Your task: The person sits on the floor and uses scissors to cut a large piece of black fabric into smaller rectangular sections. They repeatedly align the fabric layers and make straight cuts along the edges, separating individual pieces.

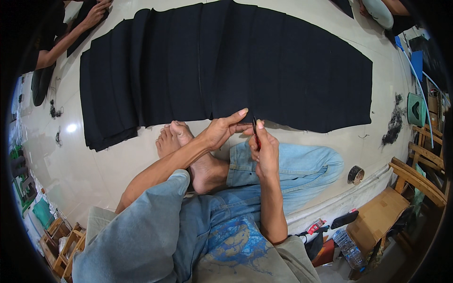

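A long black fabric piece [292, 70], creased into several parallel panels, is spread over the floor in front of me. My left hand [223, 131] pinches its near edge between thumb and fingers. Close beside it, my right hand [266, 148] is closed around small thread snips [256, 134] with dark blades and a bit of red at the grip. The blades point up at the fabric edge, next to my left fingertips. Whether they touch a thread is too small to tell.
Another person's arm [71, 40] is at upper left, and another person's hand [365, 9] at upper right. Dark thread scraps [394, 120] lie on the floor at right. A tape roll [356, 175], cardboard box [377, 219] and plastic bottle [348, 249] are at lower right.
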Tool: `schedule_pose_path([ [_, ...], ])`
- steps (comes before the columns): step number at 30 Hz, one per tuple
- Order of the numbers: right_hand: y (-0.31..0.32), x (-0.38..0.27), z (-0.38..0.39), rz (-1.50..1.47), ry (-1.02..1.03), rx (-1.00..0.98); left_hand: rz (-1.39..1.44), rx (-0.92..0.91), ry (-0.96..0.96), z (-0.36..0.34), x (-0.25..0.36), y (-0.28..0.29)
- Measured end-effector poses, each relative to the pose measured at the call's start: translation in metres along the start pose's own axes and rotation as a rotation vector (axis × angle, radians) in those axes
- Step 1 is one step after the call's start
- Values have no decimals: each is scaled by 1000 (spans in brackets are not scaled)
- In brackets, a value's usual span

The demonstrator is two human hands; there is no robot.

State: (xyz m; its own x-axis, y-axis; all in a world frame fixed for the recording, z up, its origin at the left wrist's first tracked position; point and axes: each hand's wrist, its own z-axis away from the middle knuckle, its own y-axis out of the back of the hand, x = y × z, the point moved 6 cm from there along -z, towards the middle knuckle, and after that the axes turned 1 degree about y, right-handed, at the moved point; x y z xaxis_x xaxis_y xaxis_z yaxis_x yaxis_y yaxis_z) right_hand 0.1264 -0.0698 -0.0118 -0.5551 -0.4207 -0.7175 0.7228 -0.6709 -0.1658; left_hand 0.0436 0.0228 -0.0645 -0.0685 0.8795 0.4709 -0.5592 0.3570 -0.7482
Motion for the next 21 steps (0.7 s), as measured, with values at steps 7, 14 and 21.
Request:
schedule_pose_path([
  [7, -1, 0, -3, -40, 11, 15, -22, 24, -4, 6, 7, -10],
  [14, -2, 0, -5, -33, 20, 29, -25, 3, -5, 6, 8, -11],
  [21, -4, 2, -7, -101, 29, -6, 14, 5, -7, 3, 5, -6],
])
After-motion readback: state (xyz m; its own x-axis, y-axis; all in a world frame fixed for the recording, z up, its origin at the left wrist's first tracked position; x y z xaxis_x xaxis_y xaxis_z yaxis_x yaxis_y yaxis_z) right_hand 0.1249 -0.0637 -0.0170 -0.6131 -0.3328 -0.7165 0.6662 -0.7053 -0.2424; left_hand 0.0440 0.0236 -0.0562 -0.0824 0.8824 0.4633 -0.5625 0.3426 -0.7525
